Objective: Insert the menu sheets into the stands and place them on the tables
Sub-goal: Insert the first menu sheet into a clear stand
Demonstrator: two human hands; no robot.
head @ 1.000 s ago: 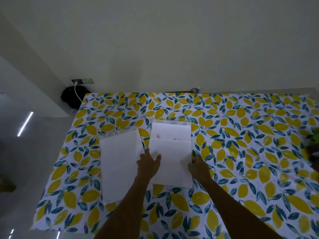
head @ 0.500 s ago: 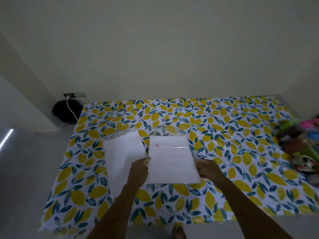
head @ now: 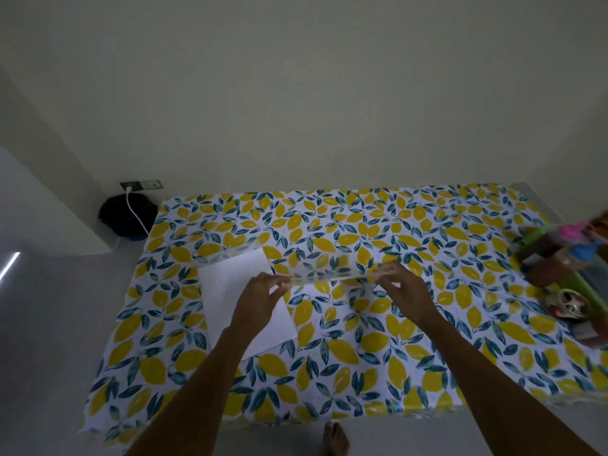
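Two hands (head: 260,299) (head: 403,291) on one clear stand (head: 324,269); one white sheet (head: 240,291).

A table under a lemon-print cloth (head: 378,340) bears a white sheet (head: 237,284) and a cluttered green tray (head: 589,284).

I hold the clear stand (head: 324,269) level above the middle of the table (head: 378,373), seen edge-on, its ends pinched. A white menu sheet (head: 230,284) lies flat, skewed, nearer the table's left edge.

One head-worn wide-angle view looks steeply down, close over the table (head: 362,363), toward the wall (head: 296,93).
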